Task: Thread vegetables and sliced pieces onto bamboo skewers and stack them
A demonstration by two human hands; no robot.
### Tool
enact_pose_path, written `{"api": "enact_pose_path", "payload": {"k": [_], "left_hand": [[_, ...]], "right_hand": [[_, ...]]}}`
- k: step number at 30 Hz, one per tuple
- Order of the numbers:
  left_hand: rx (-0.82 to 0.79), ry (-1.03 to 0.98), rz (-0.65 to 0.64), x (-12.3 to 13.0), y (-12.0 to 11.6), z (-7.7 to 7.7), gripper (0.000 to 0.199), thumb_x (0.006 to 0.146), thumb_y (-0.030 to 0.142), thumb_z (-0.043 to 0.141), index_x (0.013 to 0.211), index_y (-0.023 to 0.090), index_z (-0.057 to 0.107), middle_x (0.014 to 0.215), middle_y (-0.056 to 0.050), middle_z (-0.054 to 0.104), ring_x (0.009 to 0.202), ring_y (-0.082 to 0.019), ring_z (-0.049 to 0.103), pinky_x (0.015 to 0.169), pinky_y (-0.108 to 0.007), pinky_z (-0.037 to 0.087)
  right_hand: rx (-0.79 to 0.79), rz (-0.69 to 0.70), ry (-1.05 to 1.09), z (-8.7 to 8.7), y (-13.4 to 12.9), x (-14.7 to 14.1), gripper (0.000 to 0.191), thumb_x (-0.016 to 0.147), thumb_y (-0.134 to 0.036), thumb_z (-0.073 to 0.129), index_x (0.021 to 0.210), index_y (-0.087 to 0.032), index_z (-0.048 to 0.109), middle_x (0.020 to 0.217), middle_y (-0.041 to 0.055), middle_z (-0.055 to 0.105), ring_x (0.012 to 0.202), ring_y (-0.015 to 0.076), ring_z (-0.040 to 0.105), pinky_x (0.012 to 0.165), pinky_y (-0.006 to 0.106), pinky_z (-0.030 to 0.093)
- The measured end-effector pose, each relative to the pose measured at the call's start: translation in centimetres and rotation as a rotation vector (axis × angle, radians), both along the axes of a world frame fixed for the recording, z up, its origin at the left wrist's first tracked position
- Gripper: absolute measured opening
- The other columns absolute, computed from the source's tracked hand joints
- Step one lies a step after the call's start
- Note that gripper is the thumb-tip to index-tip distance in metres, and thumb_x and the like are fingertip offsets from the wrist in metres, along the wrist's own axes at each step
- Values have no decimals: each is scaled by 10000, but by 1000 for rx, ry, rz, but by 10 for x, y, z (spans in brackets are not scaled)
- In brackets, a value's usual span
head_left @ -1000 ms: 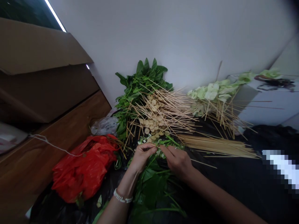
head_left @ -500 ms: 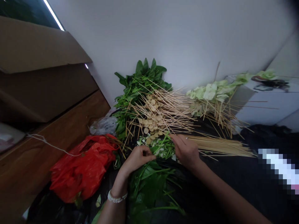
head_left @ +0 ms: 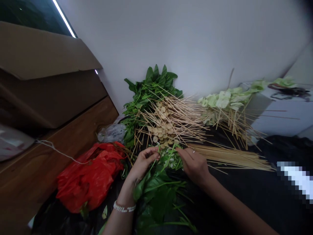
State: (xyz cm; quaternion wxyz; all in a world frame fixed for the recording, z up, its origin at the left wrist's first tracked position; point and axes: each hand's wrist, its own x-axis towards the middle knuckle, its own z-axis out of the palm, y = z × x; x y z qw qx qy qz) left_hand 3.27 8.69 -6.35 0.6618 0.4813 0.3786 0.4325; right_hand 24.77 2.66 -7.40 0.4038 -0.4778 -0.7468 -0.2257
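Note:
My left hand pinches the stem of a green leaf that hangs down below the fingers. My right hand is closed at the near ends of the bare skewers; whatever its fingertips hold is too small to make out. Between my hands lies a heap of chopped green and white pieces. Loose leafy greens rest just below it on the black plastic. Beyond the heap, skewers carry pale round slices, with skewered leafy greens piled behind them.
A red plastic bag lies at the left, near a cardboard box and a wooden surface. Skewered pale green leaves stand at the back right beside a white box. A white wall rises behind.
My left hand has moved slightly up and now has a leaf stem between its fingers. My right hand has barely moved. The whole view has shifted a little.

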Motion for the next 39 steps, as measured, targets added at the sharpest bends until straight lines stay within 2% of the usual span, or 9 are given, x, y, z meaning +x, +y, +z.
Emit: {"api": "enact_pose_path", "payload": {"k": [5,19,39], "left_hand": [[-133,-158,75,8,-3,1,335,551,278,908,822,146,762,715,-25,702,634,-102,605,637,-206,466],[-223,-141,139,9,-5,6,368,471,319,938,744,131,777,637,-9,702,583,-73,583,604,-179,453],[-91,0,145,8,-3,0,310,478,339,923,682,148,788,599,-15,695,561,-80,542,584,-189,413]], "right_hand": [[-44,41,-84,-2,-4,-11,322,907,-54,413,1085,-122,673,722,41,637,654,140,567,599,266,404],[-40,27,-86,-3,-4,-11,330,900,-45,409,1086,-121,671,722,35,641,647,138,565,593,270,397],[-58,42,-78,-6,-7,-17,326,915,-54,406,1099,-97,672,706,35,624,629,146,544,583,278,385]]}}
